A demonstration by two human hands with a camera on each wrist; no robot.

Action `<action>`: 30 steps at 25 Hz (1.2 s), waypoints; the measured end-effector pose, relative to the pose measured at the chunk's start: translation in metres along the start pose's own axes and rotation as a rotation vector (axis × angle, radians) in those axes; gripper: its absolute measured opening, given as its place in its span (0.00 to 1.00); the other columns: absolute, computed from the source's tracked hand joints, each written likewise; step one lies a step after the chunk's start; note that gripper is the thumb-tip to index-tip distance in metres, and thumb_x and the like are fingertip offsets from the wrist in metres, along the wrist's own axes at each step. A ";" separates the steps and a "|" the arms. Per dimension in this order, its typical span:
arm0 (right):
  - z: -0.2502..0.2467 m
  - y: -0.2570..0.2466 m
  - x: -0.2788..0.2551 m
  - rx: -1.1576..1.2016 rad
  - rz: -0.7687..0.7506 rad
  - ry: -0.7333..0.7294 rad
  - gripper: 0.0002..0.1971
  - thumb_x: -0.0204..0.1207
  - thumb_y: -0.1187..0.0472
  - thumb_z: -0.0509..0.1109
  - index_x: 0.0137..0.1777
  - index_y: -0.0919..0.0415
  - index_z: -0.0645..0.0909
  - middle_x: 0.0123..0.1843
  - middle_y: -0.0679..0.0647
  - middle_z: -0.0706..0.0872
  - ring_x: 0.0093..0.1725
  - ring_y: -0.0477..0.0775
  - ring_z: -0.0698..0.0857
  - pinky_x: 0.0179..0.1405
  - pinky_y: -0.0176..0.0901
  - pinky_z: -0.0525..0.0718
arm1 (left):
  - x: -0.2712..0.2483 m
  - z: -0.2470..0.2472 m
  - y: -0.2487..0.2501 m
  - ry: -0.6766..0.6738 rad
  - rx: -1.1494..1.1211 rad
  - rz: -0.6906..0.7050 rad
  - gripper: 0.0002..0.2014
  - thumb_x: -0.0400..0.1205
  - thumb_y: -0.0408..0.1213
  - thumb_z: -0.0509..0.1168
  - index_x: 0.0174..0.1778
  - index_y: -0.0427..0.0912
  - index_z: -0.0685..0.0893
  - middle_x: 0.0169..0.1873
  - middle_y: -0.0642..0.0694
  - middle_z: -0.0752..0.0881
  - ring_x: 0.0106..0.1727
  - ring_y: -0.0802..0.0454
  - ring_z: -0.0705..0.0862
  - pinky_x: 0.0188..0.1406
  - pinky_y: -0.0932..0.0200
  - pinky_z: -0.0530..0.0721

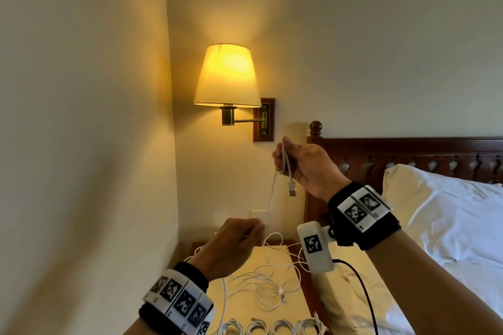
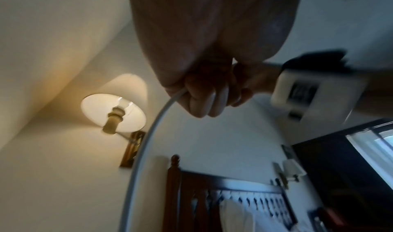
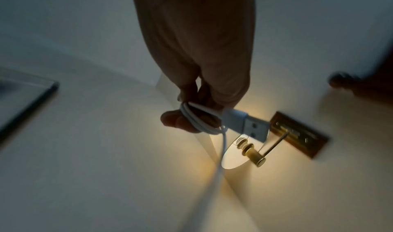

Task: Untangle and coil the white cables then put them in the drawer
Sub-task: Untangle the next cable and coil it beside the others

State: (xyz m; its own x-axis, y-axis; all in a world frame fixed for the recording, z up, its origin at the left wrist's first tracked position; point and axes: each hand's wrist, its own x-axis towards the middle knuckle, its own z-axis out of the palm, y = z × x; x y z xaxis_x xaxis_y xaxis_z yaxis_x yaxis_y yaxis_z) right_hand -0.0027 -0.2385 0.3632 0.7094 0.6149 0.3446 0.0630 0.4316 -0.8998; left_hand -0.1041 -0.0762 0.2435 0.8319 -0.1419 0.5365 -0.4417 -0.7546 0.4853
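From the head view, the right hand (image 1: 304, 164) is raised before the wall lamp (image 1: 227, 76), fingers curled round a few loops of white cable (image 1: 272, 193), its USB plug (image 1: 292, 190) dangling. The left hand (image 1: 234, 242) sits lower, pinching the same cable above the tabletop (image 1: 275, 313), where loose tangled cables (image 1: 269, 280) lie behind a row of coiled cables (image 1: 275, 328) (no readable writing, only square markers on the wristbands).

Left wrist view: fingers (image 2: 197, 101) are closed on the cable.

Right wrist view: loops wrap the fingers (image 3: 176, 121); the plug juts out beside them.
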 end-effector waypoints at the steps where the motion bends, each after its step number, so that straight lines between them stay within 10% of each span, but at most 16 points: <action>1: 0.001 0.006 0.001 -0.185 -0.047 0.027 0.14 0.86 0.56 0.60 0.49 0.66 0.81 0.37 0.57 0.88 0.36 0.51 0.87 0.41 0.42 0.87 | 0.003 -0.004 0.016 -0.013 0.041 0.056 0.18 0.89 0.39 0.54 0.31 0.48 0.73 0.24 0.54 0.72 0.27 0.60 0.69 0.31 0.61 0.68; 12: 0.007 0.029 -0.013 -0.515 -0.138 -0.042 0.16 0.86 0.58 0.59 0.47 0.67 0.83 0.34 0.56 0.89 0.33 0.52 0.86 0.37 0.40 0.86 | 0.065 -0.058 0.048 0.338 0.345 0.128 0.15 0.88 0.46 0.56 0.34 0.52 0.73 0.23 0.60 0.74 0.26 0.61 0.75 0.32 0.62 0.70; 24: 0.016 0.022 -0.026 0.265 0.272 -0.176 0.19 0.89 0.57 0.50 0.44 0.64 0.78 0.26 0.51 0.76 0.24 0.44 0.74 0.27 0.33 0.77 | 0.067 -0.047 0.022 0.303 -0.114 0.021 0.21 0.86 0.53 0.54 0.33 0.46 0.79 0.24 0.55 0.74 0.29 0.56 0.70 0.36 0.56 0.70; 30: 0.009 0.010 -0.013 0.460 0.196 -0.061 0.18 0.88 0.56 0.52 0.42 0.63 0.77 0.27 0.49 0.76 0.23 0.43 0.75 0.25 0.32 0.78 | 0.039 -0.020 -0.009 0.329 -0.180 -0.139 0.19 0.89 0.42 0.52 0.30 0.45 0.72 0.23 0.53 0.69 0.25 0.57 0.66 0.30 0.57 0.65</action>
State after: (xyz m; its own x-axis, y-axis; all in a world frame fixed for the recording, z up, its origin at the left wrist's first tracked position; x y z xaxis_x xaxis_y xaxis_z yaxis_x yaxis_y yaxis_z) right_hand -0.0174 -0.2365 0.3525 0.6339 0.7448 0.2085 -0.3930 0.5424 -0.7426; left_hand -0.0741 -0.0623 0.2742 0.7486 0.1883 0.6357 -0.4087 -0.6240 0.6660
